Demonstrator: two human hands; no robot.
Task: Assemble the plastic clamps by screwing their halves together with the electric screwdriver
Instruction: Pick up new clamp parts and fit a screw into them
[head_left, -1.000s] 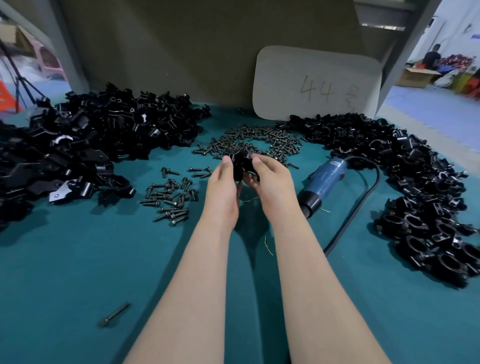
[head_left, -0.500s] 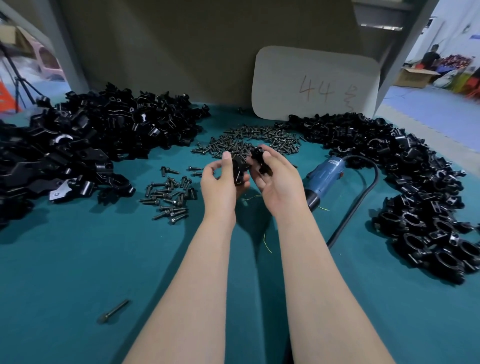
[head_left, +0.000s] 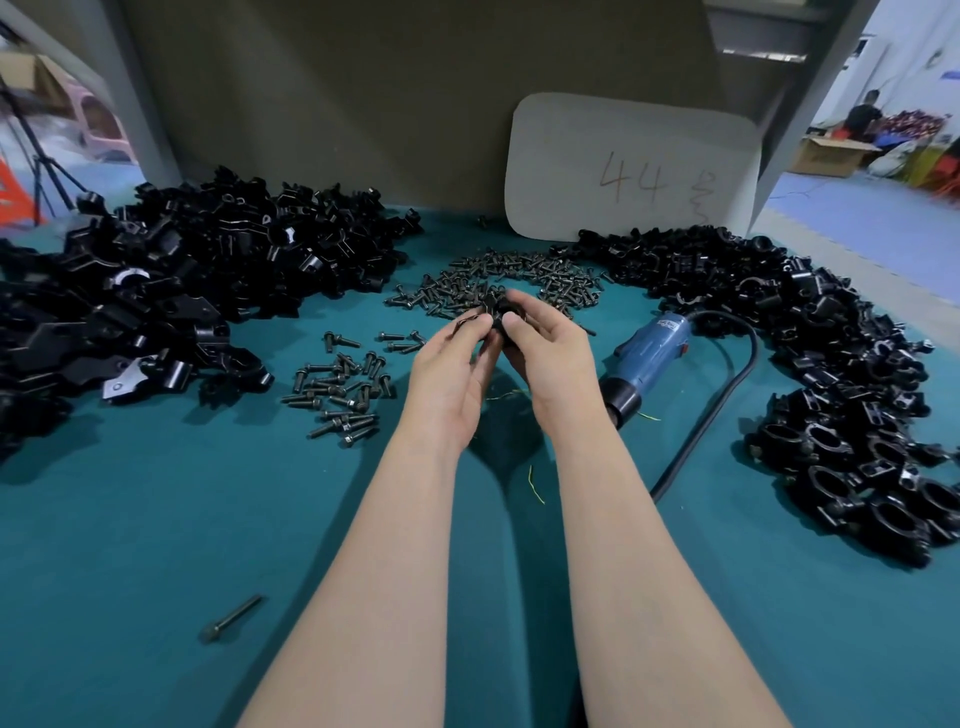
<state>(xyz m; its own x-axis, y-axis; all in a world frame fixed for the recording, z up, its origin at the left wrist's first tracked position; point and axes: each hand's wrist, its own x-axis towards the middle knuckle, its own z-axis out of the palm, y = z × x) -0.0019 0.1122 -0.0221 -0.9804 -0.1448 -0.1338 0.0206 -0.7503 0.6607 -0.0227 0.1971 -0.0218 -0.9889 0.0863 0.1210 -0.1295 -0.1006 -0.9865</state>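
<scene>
1. Head view, hands: the left hand (head_left: 451, 371) and the right hand (head_left: 551, 358) meet above the middle of the teal table (head_left: 156, 519), both forearms reaching in from the bottom edge.
2. Between them sit the black clamp halves (head_left: 500, 312). The thumb and fingertips of each hand are curled in and pinch the parts from either side. How the halves sit against each other I cannot tell, as the fingers cover most of them.
3. The electric screwdriver (head_left: 652, 353) lies on the table just right of the right hand, untouched, its black nose towards the person and its blue body angled away. Its black cable (head_left: 727, 400) loops off the rear end and runs back towards the near edge.
4. Just behind the hands lies a wide heap of dark screws (head_left: 545, 275). A smaller scatter of screws (head_left: 340, 389) lies to the left of the left hand, and one lone screw (head_left: 232, 619) lies well apart, near the left forearm.
5. A big pile of loose black parts (head_left: 208, 260) fills the left side of the table. A second black pile (head_left: 841, 374) curves down the right side (ring-shaped clamps show at its near end).
6. A white board (head_left: 634, 166) marked "44" leans against the back wall.
</scene>
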